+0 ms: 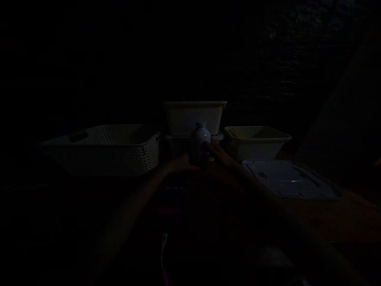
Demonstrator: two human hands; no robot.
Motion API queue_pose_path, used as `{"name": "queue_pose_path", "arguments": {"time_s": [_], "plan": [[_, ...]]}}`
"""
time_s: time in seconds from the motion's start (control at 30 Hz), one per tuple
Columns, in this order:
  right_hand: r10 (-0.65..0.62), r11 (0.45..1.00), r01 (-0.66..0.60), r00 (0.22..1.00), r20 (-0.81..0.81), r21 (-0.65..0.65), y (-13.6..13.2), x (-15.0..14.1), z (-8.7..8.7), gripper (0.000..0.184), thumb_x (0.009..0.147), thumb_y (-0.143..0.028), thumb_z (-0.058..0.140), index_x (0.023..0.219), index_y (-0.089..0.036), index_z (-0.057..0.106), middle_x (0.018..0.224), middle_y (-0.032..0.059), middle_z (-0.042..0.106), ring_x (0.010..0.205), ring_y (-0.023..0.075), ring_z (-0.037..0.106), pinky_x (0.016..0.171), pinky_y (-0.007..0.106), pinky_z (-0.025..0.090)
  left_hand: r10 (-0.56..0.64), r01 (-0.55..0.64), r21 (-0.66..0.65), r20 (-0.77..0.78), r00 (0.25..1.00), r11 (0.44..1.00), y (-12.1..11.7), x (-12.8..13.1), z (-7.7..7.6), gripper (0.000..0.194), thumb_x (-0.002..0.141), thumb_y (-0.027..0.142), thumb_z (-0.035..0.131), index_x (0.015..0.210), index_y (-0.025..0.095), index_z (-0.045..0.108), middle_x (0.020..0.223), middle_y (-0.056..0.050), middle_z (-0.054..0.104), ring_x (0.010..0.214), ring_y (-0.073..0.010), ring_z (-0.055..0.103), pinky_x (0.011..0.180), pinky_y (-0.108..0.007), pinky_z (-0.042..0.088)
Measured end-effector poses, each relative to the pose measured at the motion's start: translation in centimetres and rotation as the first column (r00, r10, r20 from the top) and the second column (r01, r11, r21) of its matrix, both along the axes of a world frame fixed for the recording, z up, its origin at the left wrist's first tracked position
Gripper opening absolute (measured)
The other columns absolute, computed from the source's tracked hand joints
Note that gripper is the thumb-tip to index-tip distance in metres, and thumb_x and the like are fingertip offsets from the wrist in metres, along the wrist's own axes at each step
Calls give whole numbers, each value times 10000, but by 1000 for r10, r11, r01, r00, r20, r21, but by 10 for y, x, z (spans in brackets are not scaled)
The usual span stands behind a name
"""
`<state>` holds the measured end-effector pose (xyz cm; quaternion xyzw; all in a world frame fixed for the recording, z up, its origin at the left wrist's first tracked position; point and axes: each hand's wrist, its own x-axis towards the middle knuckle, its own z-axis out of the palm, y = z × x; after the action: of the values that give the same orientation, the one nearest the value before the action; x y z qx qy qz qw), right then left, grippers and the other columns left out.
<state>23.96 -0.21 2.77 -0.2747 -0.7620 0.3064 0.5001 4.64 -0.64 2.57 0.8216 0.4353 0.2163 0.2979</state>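
A pale capped bottle point(200, 139) stands upright between my two hands, in very dim light. My right hand point(218, 151) is closed around its right side, fingers on the bottle's body. Low on the left, my left hand point(183, 162) grips near the base; its fingers are mostly lost in shadow. Behind the bottle rises a white tub point(178, 119), stacked on another lidded tub point(175, 143).
To the left stands a perforated white basket point(98, 159). On the right are an open tub point(256, 147) and a flat translucent lid point(291, 180) on the brown table point(336, 218). A phone point(171, 200) showing a timer lies nearer me, with a white cable point(162, 250) below it.
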Motion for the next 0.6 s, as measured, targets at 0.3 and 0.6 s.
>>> {"name": "queue_pose_path", "arguments": {"time_s": [0.3, 0.6], "plan": [[-21, 999, 20, 999, 37, 29, 0, -2, -3, 705, 856, -628, 361, 1443, -256, 240, 1472, 33, 328, 1365, 220, 256, 1127, 413, 189, -30, 30, 0, 10, 999, 1000, 3, -1, -2, 552, 666, 372, 729, 1148, 151, 579, 1080, -83, 658, 955, -264, 629, 785, -349, 515], [11, 997, -10, 1000, 6, -70, -2, 2, 3, 645, 841, -590, 444, 1390, -269, 339, 1432, 53, 382, 1303, 248, 357, 1044, 433, 347, -91, 92, -14, 56, 994, 996, 2, -1, 0, 608, 669, 413, 729, 1196, 166, 552, 1176, -89, 624, 1039, -277, 604, 866, -374, 494]]}}
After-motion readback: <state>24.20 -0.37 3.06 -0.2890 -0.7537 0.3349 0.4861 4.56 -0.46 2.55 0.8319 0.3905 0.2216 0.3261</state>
